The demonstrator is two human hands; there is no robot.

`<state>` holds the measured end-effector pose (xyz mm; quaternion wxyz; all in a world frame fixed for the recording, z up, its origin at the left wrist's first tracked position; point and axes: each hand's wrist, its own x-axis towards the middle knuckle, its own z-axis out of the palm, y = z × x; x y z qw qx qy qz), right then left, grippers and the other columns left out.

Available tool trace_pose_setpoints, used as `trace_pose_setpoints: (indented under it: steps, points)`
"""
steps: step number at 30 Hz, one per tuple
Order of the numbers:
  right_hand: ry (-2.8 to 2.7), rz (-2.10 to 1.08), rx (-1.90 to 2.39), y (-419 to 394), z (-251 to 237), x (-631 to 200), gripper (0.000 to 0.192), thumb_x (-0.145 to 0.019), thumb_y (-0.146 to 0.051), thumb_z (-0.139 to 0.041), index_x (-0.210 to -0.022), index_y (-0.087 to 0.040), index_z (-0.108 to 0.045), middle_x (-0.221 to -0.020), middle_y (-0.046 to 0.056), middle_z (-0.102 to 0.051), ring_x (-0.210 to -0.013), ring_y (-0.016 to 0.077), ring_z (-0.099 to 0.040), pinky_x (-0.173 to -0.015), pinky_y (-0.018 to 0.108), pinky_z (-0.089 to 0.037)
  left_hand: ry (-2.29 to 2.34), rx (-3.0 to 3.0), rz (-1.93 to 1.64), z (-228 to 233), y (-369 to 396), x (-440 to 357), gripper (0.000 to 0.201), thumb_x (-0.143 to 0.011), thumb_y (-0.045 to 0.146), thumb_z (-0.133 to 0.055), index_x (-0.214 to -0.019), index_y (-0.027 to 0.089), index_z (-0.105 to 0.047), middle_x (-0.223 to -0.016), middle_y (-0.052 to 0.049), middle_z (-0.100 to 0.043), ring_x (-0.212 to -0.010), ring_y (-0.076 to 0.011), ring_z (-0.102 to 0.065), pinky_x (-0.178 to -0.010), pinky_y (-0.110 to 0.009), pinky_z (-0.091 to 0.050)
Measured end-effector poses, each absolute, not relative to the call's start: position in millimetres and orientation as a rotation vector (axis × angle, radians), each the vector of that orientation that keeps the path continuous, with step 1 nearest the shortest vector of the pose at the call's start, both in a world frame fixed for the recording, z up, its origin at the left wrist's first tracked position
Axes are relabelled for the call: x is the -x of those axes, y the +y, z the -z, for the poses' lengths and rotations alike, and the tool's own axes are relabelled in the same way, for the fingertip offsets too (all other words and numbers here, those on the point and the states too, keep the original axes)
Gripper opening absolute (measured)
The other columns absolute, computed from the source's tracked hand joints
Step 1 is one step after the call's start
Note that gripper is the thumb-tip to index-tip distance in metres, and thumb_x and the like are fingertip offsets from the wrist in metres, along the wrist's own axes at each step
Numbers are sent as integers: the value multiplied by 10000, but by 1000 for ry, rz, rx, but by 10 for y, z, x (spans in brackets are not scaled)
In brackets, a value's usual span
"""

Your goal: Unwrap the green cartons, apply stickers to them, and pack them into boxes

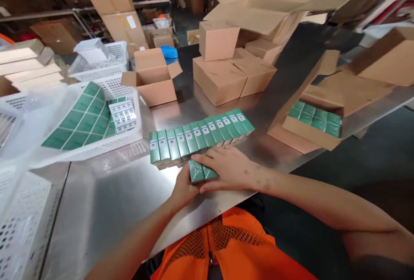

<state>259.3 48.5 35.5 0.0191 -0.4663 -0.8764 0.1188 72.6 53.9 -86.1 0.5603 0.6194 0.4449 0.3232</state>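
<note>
Just below the picture's middle, the right hand (226, 168) pinches two green boxes (196, 172). The left hand (184, 188) touches their left end; I can't tell its fingers' grip. A sticker-topped box row (196, 135) lies behind.

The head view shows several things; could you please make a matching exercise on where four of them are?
1. Green sheet
2. Row of labelled boxes
3. Pair of green boxes
4. Orange vest

A. Between left hand and right hand
B. Being worn, bottom of picture
C. In a white basket
D. On the metal table, beyond the hands

Pairs: 1-C; 2-D; 3-A; 4-B
</note>
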Motion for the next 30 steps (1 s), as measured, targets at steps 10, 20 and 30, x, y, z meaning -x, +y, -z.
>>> trace_pose_setpoints:
  steps: [10, 20, 30]
  points:
    - [-2338, -314, 1675, -170, -1214, -3367, 679, -943, -683, -480, -1459, -241, -490, -1294, 91, -671, -1042, 258, -702, -821, 357, -572, 937, -1518, -899, 1007, 492, -337, 1040, -606, 634, -816, -1485, 279, -388, -1512, -142, -481, -1391, -394, -441, -1063, -478, -447]
    - [-1495, 894, 2603, -106, -1673, -4966, 750, -931, -736, -349, -1458, -215, -466, -1139, 193, -715, -889, 396, -699, -672, 437, -529, 911, -1637, -767, 996, 540, -393, 851, -507, 492, -904, -1279, 268, -626, -1352, -132, -629, -1270, -432, -558, -1100, -606, -418]
    - [-1822, 657, 2472, 377, -1315, -5555, 633, -916, -670, -521, -1335, -201, -598, -1004, 159, -752, -767, 275, -695, -628, 342, -453, 857, -1435, -916, 1130, 455, -511, 892, -497, 595, -895, -1276, 242, -641, -1283, -160, -616, -1237, -440, -575, -1078, -586, -459]
